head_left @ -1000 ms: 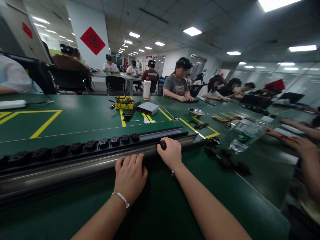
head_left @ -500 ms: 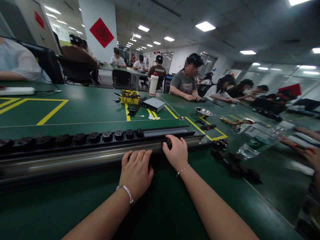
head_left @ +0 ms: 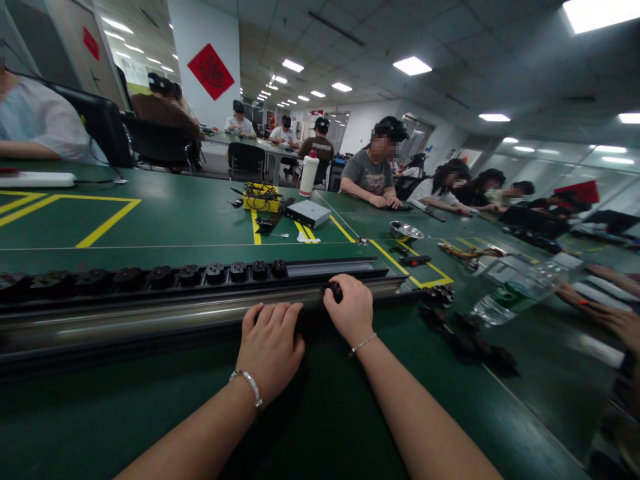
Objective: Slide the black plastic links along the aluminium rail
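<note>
A long dark metal rail (head_left: 150, 317) lies across the green table (head_left: 175, 220) in front of me. A row of several black socket modules (head_left: 165, 275) sits in its far channel, from the left end to about the middle. My left hand (head_left: 270, 348) rests on the rail's near edge with its fingers together and curled over it. My right hand (head_left: 350, 308) is closed on a small black part (head_left: 334, 291) on top of the rail, just right of the last module.
Loose black modules (head_left: 465, 337) lie on the table to the right, beside a fallen water bottle (head_left: 515, 292). Further off are a yellow box (head_left: 261, 199), a grey box (head_left: 309, 212), a metal bowl (head_left: 406, 231) and a white bottle (head_left: 309, 175). Other people sit around the tables; another person's hand (head_left: 615, 319) works at the right.
Both hands stay on the rail in nearly the same spots. The view has swung slightly to the left and up.
</note>
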Available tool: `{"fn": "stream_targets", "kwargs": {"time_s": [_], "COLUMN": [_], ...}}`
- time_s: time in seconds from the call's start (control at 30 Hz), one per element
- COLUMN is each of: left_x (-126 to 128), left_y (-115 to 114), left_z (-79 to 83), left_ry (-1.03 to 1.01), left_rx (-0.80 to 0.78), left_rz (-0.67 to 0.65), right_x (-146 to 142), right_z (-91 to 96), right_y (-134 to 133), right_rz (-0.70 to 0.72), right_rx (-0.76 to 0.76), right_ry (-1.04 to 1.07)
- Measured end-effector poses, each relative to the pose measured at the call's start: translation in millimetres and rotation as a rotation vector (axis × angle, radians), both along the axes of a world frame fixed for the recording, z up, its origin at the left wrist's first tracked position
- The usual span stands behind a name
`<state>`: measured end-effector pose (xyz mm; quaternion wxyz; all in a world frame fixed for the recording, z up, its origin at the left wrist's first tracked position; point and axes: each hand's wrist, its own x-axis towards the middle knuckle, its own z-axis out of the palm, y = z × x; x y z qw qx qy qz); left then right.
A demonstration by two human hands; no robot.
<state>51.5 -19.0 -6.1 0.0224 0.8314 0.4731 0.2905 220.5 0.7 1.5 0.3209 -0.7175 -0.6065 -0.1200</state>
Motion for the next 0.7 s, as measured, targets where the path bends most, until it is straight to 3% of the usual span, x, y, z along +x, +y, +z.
{"fn": "stream_targets", "kwargs": {"time_s": [0.13, 0.7], "left_x": [-0.2, 0.0], "left_y": [0.0, 0.2], "left_z": [0.0, -0.3], "left_ry": [0.009, 0.010], "left_rx": [-0.003, -0.012], "left_rz": [0.006, 0.003], "right_x": [0.1, 6.0], "right_z": [-0.1, 1.3], "right_y": [0.0, 1.8], "right_rz": [-0.049, -0.013], "right_rx": [-0.001, -0.009], "right_ry": [-0.024, 0.004]}}
